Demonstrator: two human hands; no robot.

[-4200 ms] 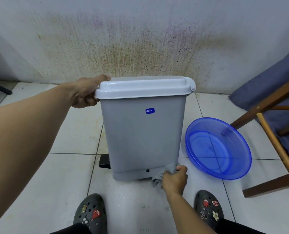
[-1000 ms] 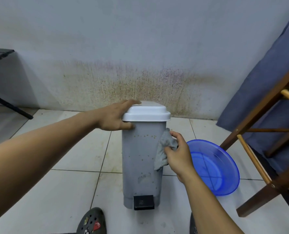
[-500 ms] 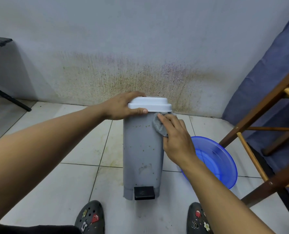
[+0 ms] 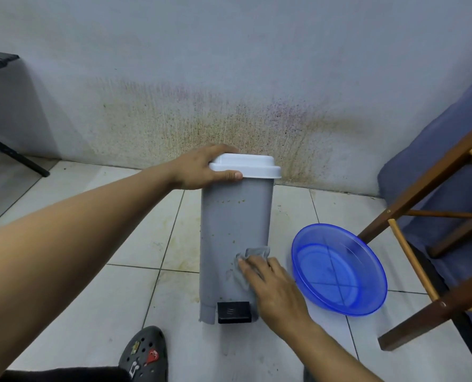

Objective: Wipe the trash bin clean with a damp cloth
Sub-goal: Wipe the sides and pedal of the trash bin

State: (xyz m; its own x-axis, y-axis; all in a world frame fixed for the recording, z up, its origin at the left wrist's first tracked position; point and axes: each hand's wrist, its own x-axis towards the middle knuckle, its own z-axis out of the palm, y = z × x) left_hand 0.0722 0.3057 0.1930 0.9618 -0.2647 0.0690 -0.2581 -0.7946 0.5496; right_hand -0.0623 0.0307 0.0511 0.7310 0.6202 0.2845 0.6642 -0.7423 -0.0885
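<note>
The grey trash bin [image 4: 236, 238] stands upright on the tiled floor [image 4: 99, 293] at centre frame, its narrow face with the black pedal [image 4: 233, 312] turned toward you, its white lid [image 4: 247, 165] closed. Small brown specks dot the upper part of that face. Your left hand [image 4: 201, 169] grips the lid's left edge, fingers curled over the top and thumb pressed along the front rim. Your right hand [image 4: 273, 285] lies flat, fingers extended and close together, pressing the grey cloth [image 4: 247, 260] against the bin's lower right front; the cloth bunches above and left of the fingertips. A blue basin [image 4: 339, 268] holding water sits on the floor just right of the bin, not touching it. A wooden chair frame [image 4: 436, 244] fills the right edge. The wall [image 4: 229, 64] behind is stained. One dark clog [image 4: 143, 354] shows at lower centre-left.
</note>
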